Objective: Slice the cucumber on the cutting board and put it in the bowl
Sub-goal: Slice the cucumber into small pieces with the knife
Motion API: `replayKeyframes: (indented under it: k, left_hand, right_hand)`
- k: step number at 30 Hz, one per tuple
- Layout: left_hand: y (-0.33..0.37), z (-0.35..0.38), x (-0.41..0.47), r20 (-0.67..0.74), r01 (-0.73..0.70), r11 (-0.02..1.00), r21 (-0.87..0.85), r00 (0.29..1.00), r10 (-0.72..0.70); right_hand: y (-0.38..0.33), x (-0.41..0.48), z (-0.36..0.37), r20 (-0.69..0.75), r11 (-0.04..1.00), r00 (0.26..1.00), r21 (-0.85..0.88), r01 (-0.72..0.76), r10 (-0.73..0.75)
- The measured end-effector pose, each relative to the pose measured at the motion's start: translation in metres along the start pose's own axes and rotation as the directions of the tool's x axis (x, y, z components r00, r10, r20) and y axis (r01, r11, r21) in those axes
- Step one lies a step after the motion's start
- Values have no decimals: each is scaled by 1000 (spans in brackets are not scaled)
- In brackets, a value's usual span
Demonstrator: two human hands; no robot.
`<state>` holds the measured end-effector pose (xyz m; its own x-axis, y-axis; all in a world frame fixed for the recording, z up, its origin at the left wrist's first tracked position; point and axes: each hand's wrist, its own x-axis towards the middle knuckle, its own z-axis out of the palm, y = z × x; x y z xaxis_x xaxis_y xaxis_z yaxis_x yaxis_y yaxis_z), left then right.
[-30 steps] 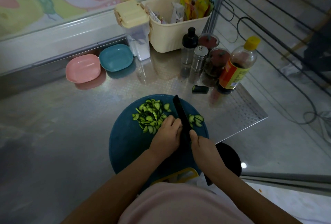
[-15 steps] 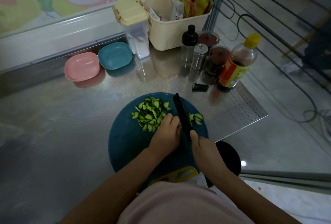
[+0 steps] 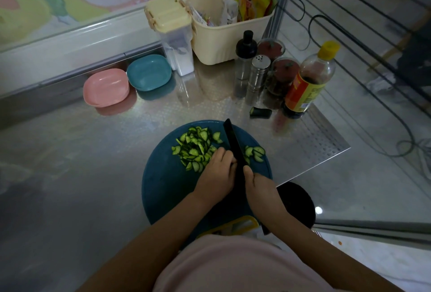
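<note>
While the right hand (image 3: 258, 186) wraps the knife (image 3: 234, 144) handle, the left hand (image 3: 217, 170) curls knuckles against the blade, apparently pinning hidden cucumber; slices (image 3: 193, 149) pile aside, clearing the cut.

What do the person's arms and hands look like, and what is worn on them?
Both forearms are bare; no sleeve reaches them. The left hand and the right hand wear no gloves, and no ring, watch or bracelet shows, though the light is dim. A pale pink fabric top covers the body at the bottom edge.
</note>
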<state>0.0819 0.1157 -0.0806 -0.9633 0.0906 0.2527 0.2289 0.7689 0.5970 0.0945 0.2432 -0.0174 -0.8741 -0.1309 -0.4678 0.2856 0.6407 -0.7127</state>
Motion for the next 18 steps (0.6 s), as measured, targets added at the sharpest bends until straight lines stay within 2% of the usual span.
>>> replayKeyframes:
  k: [2, 5, 6, 7, 9, 13, 18]
  left_hand:
    - [0, 0, 1, -2, -4, 1000, -1, 1000, 4]
    - [1, -1, 2, -11, -6, 1000, -8, 1000, 6]
    - [0, -1, 3, -14, -9, 1000, -7, 1000, 9]
    - [0, -1, 3, -14, -12, 1000, -5, 1000, 11]
    - [-1, 0, 1, -13, -16, 1000, 1, 1000, 16]
    - [1, -1, 2, -12, -9, 1000, -5, 1000, 8]
    - [2, -1, 1, 0, 2, 1000, -3, 1000, -2]
  right_hand:
    - [3, 2, 2, -47, 998, 997, -31, 54, -55]
    - [6, 4, -4, 2, 989, 998, -136, 61, -61]
    - [3, 1, -7, 47, 990, 998, -136, 47, -41]
    - [7, 1, -8, 9, 990, 997, -114, 81, -80]
    - [10, -5, -11, -10, 1000, 999, -2, 30, -30]
    - [9, -7, -11, -20, 996, 998, -55, 64, -66]
    - [5, -10, -11, -22, 997, 997, 0, 71, -71]
